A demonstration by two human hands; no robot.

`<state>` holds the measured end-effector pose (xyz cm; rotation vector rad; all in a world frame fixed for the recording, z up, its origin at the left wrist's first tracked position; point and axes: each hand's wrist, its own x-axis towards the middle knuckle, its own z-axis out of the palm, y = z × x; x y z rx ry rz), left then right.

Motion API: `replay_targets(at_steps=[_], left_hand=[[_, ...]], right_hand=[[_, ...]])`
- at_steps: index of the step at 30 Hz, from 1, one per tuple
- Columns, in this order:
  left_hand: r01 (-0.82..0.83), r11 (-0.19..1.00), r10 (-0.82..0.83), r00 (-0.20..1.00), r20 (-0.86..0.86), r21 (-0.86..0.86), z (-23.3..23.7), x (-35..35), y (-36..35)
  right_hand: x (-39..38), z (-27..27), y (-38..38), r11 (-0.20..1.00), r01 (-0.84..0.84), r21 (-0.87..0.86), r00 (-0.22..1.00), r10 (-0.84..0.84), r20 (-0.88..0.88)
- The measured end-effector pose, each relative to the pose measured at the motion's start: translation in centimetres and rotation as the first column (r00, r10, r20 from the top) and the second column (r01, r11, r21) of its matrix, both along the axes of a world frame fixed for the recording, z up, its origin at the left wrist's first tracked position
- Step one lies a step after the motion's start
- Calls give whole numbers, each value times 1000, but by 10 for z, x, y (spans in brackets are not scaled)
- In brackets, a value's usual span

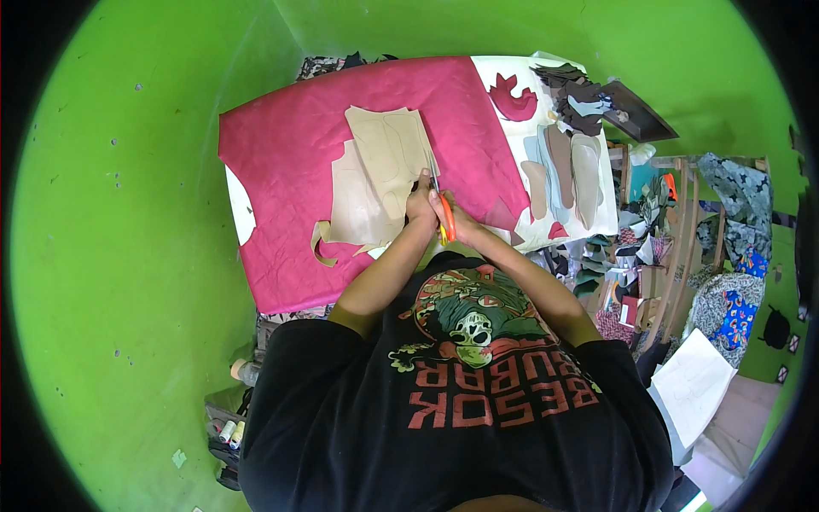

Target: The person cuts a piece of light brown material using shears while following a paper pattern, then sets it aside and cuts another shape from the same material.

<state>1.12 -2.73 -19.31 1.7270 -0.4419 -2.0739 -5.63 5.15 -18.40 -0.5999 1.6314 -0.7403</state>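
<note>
My right hand point(445, 213) is closed round orange-handled scissors point(448, 224), whose blades point up at the right edge of a beige sheet point(388, 154) with drawn outlines. Close beside it on the left, my left hand point(419, 203) is closed on the lower right part of that sheet. A second beige piece point(350, 200) lies partly under the first, and a curled beige strip point(322, 246) is at its lower left. Both pieces rest over a large red sheet point(281, 171) spread on the table.
Long cut pieces point(559, 166) in brown, grey and beige lie on the table's white right part, with a red scrap point(512, 98) and dark pieces point(580, 94) behind. A wooden rack point(674, 256) with fabric scraps stands at the right. Green walls point(128, 213) enclose the table.
</note>
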Motion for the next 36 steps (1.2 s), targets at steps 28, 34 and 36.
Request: replay_targets(at_steps=[28, 34, 36], left_hand=[[-290, 950, 313, 903, -295, 120, -35, 1, -16], [-135, 989, 147, 942, -303, 59, -74, 9, -32], [-46, 996, 61, 973, -221, 71, -58, 9, -30]], right_hand=[[2, 10, 11, 991, 56, -125, 998, -60, -28], [12, 23, 15, 990, 56, -130, 998, -56, 5], [13, 20, 15, 982, 71, -173, 997, -71, 8]])
